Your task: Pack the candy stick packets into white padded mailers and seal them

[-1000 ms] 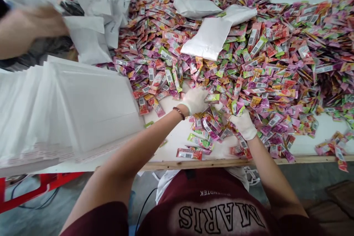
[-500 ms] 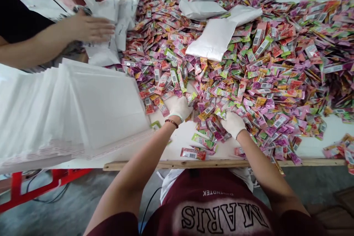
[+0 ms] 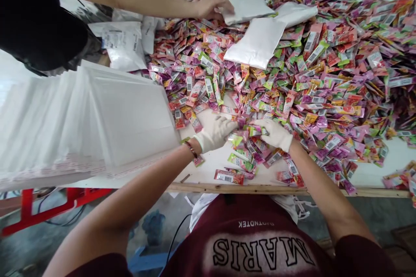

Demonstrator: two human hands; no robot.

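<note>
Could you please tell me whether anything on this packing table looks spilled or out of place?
Yes: a few small colourful sachets lie at the right end of the white table's wooden front edge, apart from the main heap, looking liable to slip off.

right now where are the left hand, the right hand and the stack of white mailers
left hand (image 3: 214, 132): head view, back of glove
right hand (image 3: 275, 133): head view, back of glove
stack of white mailers (image 3: 97, 125): head view, top sheet

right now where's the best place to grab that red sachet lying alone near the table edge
Probably the red sachet by a short end, coming from above. It lies flat and thin on the table, long side along the wooden edge, with bare surface around its left end, so fingers can pinch and lift there.
</note>
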